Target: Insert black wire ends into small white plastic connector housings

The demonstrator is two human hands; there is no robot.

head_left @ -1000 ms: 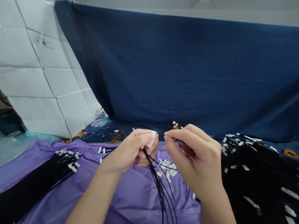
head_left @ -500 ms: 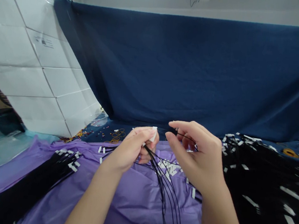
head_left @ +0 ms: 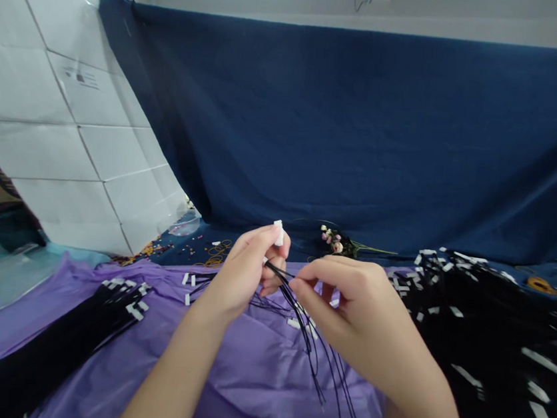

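My left hand [head_left: 244, 272] is closed around the top ends of several thin black cords [head_left: 313, 354]. A white tag [head_left: 278, 232] sticks up between its thumb and fingers. The cords fan downward over the purple cloth [head_left: 250, 373], their lower ends hanging loose. Just to the right, my right hand [head_left: 357, 312] has thumb and index finger pinched together on one of the black cords near the bundle. Its other fingers are curled and partly hidden. Loose white tags [head_left: 294, 323] lie on the cloth behind the cords.
Rows of tagged black cords [head_left: 57, 338] lie at left. A large dark heap with white tags [head_left: 483, 353] fills the right. Small flowers [head_left: 338, 241], a yellow ring [head_left: 541, 285] and rubber bands [head_left: 217, 253] lie before the blue curtain [head_left: 358, 131]. White boxes [head_left: 55, 89] are stacked left.
My right hand has come down and left, its fingers closing on a cord by the bundle. My left hand has tipped the white tag up slightly. The flowers behind are now uncovered.
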